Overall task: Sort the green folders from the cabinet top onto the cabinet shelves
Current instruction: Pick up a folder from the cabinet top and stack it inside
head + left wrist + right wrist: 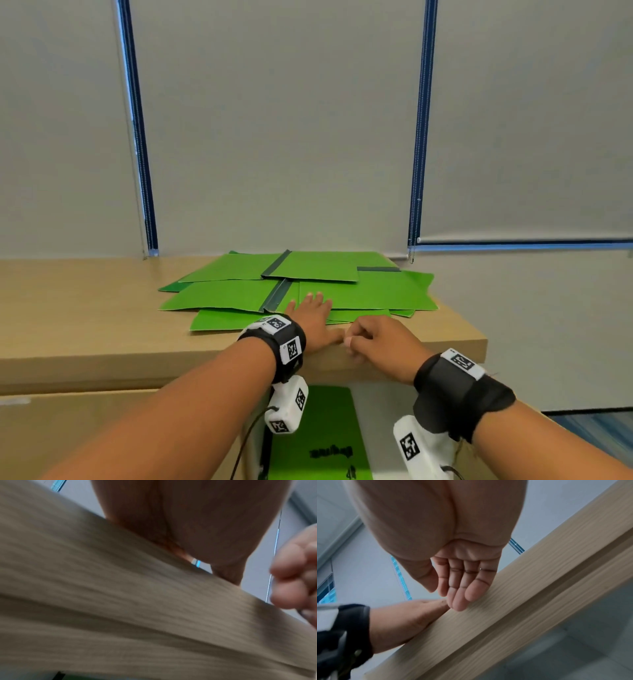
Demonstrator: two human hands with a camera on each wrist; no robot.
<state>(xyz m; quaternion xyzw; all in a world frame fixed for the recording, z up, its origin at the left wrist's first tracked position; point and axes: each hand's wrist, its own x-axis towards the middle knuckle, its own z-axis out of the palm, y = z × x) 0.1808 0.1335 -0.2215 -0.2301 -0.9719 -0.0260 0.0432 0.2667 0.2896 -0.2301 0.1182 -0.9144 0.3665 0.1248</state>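
Several green folders (363,291) with dark spines lie overlapping on the wooden cabinet top (85,308). My left hand (313,310) lies flat with straight fingers on the nearest folders, close to the front edge. My right hand (363,337) hovers just beside it at the front edge, its fingers loosely bent and holding nothing. In the right wrist view the right hand's fingertips (460,601) touch the cabinet's front edge (505,615), next to the left hand (402,622). Another green folder (318,428) lies on a shelf below the top. The left wrist view shows only the palm (188,520) and blurred wood.
Grey roller blinds (281,137) with blue window frames stand right behind the cabinet. The cabinet top ends at its right corner (481,339), with floor beyond. A closed wooden front (85,438) fills the lower left.
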